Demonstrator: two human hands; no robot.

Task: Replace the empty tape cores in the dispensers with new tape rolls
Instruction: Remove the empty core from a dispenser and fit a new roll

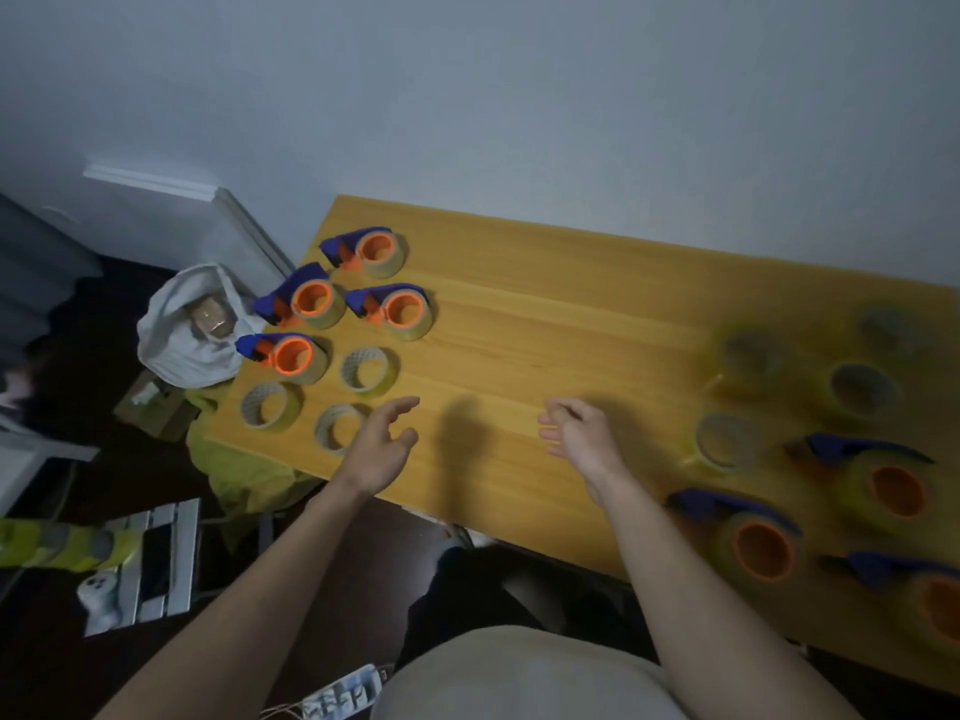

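1. Left hand hovers over the table by its near edge, fingers spread loose, holding nothing, just beside an empty core.
2. Right hand hangs mid-table, fingers half curled, nothing in it.
3. Four dispensers with tape sit at the far left corner, three cores in front of them.
4. Blurry new tape rolls and more dispensers are at the right end.

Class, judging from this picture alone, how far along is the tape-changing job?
Done, it seems: four dispensers at the left hold tape, with three bare cores beside them. In hand: nothing; the left hand and right hand hover open over the table. Left: three dispensers and four loose rolls at the right, too blurred to judge.
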